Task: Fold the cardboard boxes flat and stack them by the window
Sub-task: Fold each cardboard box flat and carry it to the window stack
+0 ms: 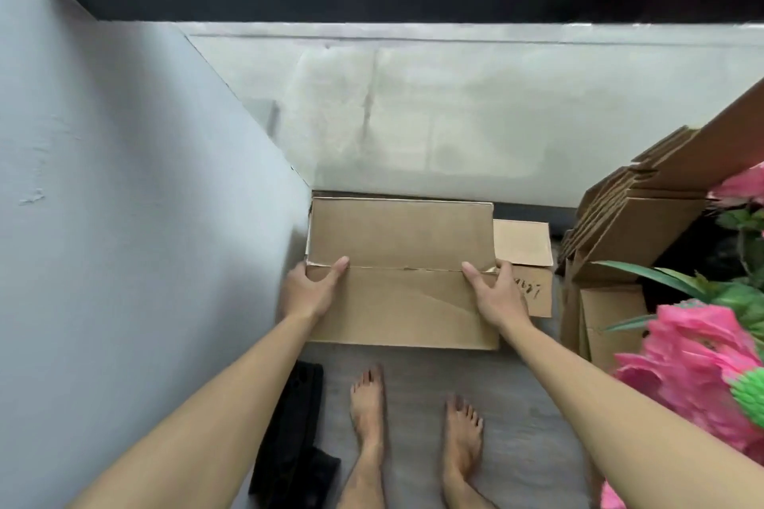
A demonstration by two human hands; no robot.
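Below, both hands, left (308, 291) and right (496, 298), grip the flattened box (397, 236); handwriting beneath (527, 288) seems illegible.

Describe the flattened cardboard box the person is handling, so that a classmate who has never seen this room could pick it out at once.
Find the frosted window where it meets the grey wall on the left. On the floor in that corner lies the flattened box, with the left hand and right hand on its side edges. Unlike the smaller handwritten cardboard piece beneath it, it lies on top and has a centre seam.
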